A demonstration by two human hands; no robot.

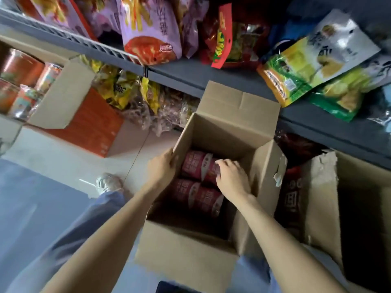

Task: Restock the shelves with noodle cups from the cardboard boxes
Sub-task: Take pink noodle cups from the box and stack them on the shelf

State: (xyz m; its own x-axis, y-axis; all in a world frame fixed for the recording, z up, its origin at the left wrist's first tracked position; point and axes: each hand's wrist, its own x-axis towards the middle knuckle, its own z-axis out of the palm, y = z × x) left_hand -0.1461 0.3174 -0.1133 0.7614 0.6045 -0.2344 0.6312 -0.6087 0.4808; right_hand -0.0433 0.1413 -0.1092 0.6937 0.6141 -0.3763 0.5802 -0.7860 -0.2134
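While the left hand point(164, 166) grips the open cardboard box point(211, 256) by its side wall, the right hand point(231, 176) curls over a red noodle cup point(195, 167) lying inside; best to clasp one cup fully, then lift straight up past the flaps.

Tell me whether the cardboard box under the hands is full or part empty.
Part empty. The cardboard box holds red noodle cups lying low inside, with bare inner walls above them and an open gap at the far end.
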